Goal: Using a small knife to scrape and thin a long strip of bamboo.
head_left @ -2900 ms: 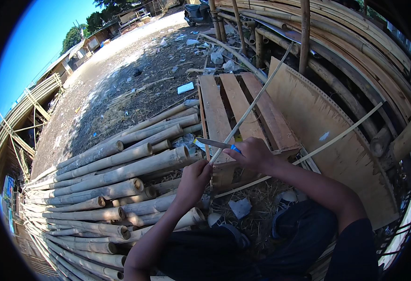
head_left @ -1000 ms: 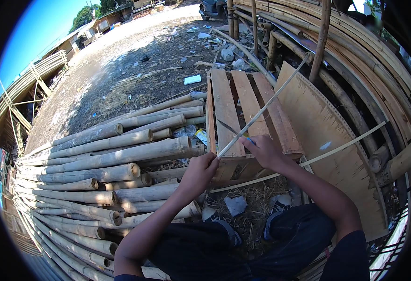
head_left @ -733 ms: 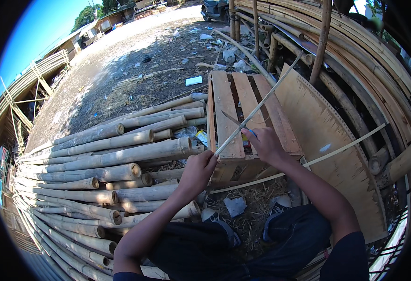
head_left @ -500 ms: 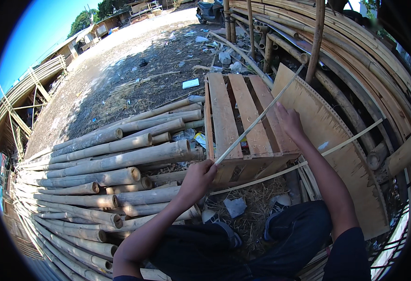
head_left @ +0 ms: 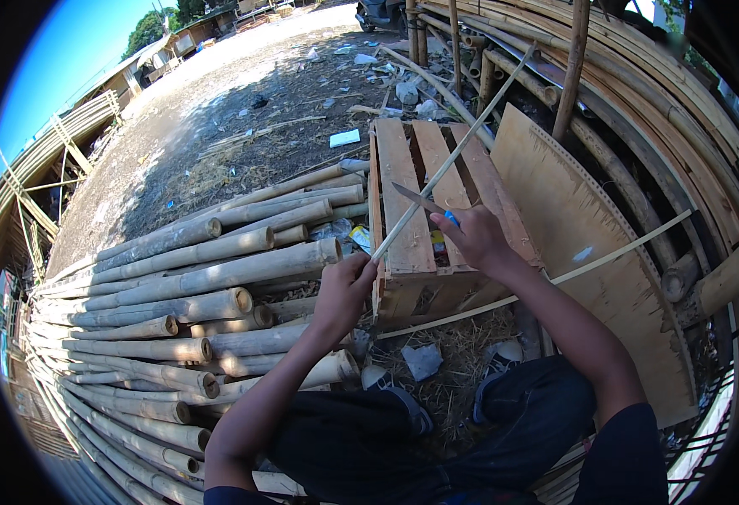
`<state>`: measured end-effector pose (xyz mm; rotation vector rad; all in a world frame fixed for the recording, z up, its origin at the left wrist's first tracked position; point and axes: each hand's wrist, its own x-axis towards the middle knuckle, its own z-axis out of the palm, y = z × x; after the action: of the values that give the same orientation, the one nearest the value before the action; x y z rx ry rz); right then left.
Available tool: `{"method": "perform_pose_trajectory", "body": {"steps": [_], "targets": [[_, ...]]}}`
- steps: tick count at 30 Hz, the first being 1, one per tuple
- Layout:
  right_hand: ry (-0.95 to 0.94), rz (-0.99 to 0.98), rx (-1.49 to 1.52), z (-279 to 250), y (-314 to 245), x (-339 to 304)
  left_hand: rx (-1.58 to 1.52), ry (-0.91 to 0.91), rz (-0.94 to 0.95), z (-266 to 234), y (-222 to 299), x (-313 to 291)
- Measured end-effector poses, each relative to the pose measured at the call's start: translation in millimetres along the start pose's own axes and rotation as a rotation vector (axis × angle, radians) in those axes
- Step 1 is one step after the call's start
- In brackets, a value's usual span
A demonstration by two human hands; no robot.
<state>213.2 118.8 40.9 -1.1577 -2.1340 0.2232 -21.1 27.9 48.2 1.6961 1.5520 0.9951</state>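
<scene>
A long, thin bamboo strip (head_left: 458,151) slants up and away to the right over the slatted wooden crate (head_left: 405,236). Its near end is gripped in my left hand (head_left: 344,290), which is closed at the crate's near left corner. My right hand (head_left: 477,236) is closed round the blue handle of a knife (head_left: 417,198). The knife's blade points left and lies across the strip, above the crate's slats. Whether the edge touches the strip, I cannot tell.
Stacked bamboo poles (head_left: 243,282) fill the left side. A plywood sheet (head_left: 588,236) leans at the right, with another pale strip (head_left: 622,250) crossing it. Upright posts and long bamboo lengths (head_left: 664,93) stand behind. A grey stone (head_left: 422,361) lies between my feet.
My right hand has moved left and nearer, bringing the knife into plain view across the strip. The strip's far end has swung upward, and my left hand has shifted slightly left.
</scene>
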Motion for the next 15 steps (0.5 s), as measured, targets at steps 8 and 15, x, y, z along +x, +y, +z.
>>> {"method": "perform_pose_trajectory", "body": {"steps": [8,15], "targets": [[-0.07,-0.066,-0.119,16,-23,-15,0.038,-0.007,-0.006,3,-12,-1],[-0.144,-0.015,-0.166,13,-38,-6,-0.056,-0.032,-0.034,-1,-17,2]]}}
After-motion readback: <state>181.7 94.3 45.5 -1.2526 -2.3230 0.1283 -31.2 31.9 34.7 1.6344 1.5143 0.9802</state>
